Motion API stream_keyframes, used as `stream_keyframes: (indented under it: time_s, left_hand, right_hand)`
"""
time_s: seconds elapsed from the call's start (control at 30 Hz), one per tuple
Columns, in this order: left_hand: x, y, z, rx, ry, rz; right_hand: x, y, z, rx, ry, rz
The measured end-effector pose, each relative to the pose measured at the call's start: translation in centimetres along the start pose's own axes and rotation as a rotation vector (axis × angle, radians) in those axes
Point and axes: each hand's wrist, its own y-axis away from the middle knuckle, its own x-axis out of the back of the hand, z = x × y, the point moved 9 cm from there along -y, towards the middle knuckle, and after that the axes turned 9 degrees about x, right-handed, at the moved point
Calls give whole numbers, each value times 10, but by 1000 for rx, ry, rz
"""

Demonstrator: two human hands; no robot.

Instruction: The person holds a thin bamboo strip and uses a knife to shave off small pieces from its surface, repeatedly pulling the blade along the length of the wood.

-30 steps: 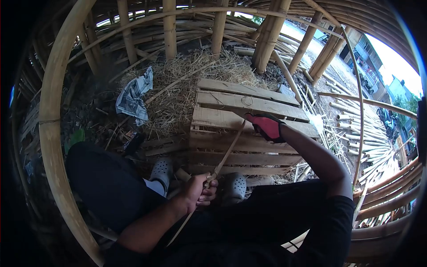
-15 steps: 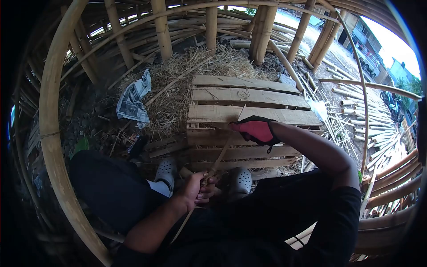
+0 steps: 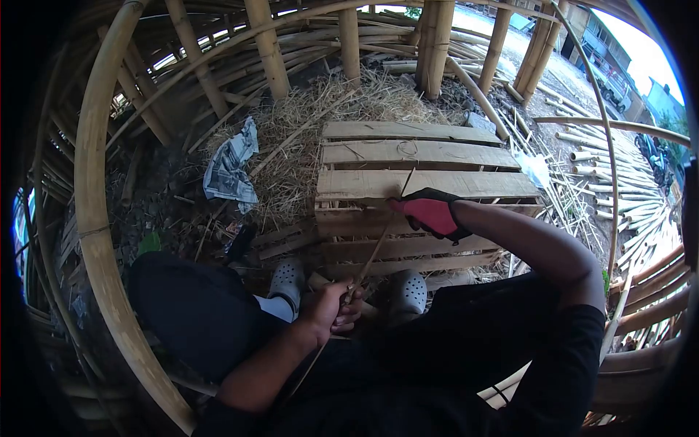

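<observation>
Head view, bare left hand [image 3: 336, 312] closed around a thin tan bamboo strip [image 3: 375, 253], right hand in a red-and-black glove [image 3: 429, 213] pinching its upper part, strip slanting before the slatted wooden crate [image 3: 429, 183].

We curl our bare left hand [image 3: 339, 309] closed, its forearm [image 3: 273, 364] angled toward two o'clock, while our gloved right hand [image 3: 431, 213] pinches, its elbow [image 3: 582, 269] bent, fingertips [image 3: 397, 205] toward ten o'clock.
</observation>
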Motion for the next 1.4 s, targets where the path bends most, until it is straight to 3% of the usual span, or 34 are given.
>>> stream_keyframes:
  time_s: [0.1,0.23,0.3,0.33,0.4,0.43,0.5,0.53,0.6,0.73,0.8,0.83,0.9,0.93,1.0,1.03,1.1,1.2,1.33,1.4]
  left_hand:
    - [1,0,0,-21,-22,13]
    - [2,5,3,-32,-10,12]
    - [3,5,3,-35,17,14]
    - [4,6,4,-42,8,16]
    - [5,5,3,-50,-2,14]
    - [6,2,1,-51,19,-4]
    - [8,-2,-1,-49,35,-27]
    - [8,-3,-1,-54,34,-29]
    - [8,-2,-1,-57,36,-32]
    - [4,5,5,-66,-137,45]
    - [9,4,5,-43,-208,99]
    - [10,1,0,-27,-195,63]
    - [11,-1,-2,-14,-177,29]
    - [12,-1,0,-35,-167,27]
    - [11,1,3,-60,-157,24]
    - [11,2,5,-72,-143,41]
    - [13,3,7,-85,-128,58]
    - [17,6,9,-90,-37,56]
    - [15,8,12,-129,-59,65]
    - [16,8,13,-123,-55,76]
  right_hand:
    - [-50,25,-27,99,93,-195]
    - [-46,19,-25,303,112,-109]
    - [-28,26,-52,885,659,300]
    - [-31,21,-47,886,661,297]
    - [-42,33,-54,1086,756,336]
    - [-46,34,-54,1084,760,338]
    - [-52,11,-34,711,644,196]
    - [-48,13,-34,707,642,198]
    - [-54,25,-50,960,832,99]
    - [-51,22,-53,990,983,79]
    - [-38,9,-50,789,906,109]
    - [-37,10,-54,791,911,109]
    - [-22,4,-45,534,832,133]
    - [-24,1,-40,537,834,131]
    - [-24,23,-60,983,806,361]
    - [-25,24,-58,984,808,360]
    - [-12,42,-64,1035,842,638]
    - [-25,56,-71,1118,917,537]
    - [-40,59,-71,1043,931,553]
    - [-48,45,-63,798,1003,376]
